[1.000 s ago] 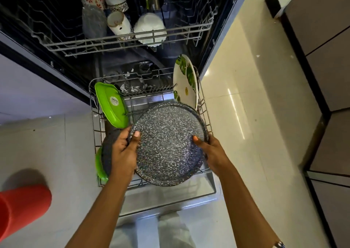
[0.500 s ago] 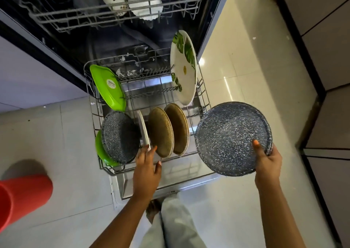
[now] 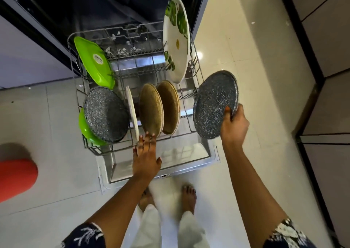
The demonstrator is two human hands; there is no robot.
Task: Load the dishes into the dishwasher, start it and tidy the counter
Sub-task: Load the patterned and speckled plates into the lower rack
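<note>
The dishwasher's lower rack (image 3: 197, 71) is pulled out over the open door (image 3: 181, 158). In it stand a green tray (image 3: 94, 62), a green bowl (image 3: 85, 129), a speckled grey plate (image 3: 106, 115), a thin white plate (image 3: 132, 113), two brown plates (image 3: 160, 108) and a large leaf-patterned plate (image 3: 177, 39). My right hand (image 3: 233, 126) grips a second speckled grey plate (image 3: 212, 103) by its rim, tilted, at the rack's right side. My left hand (image 3: 145, 156) reaches with fingers spread to the rack's front edge, just below the brown plates.
A red-orange container (image 3: 15, 177) sits on the tiled floor at the left. Cabinet fronts (image 3: 325, 77) run along the right. My bare feet (image 3: 166, 198) stand just in front of the open door. The dark dishwasher tub (image 3: 106, 3) lies beyond the rack.
My right hand took the speckled plate from over the rack's middle to the right side and tilted it upright. My left hand let go and reached to the rack's front.
</note>
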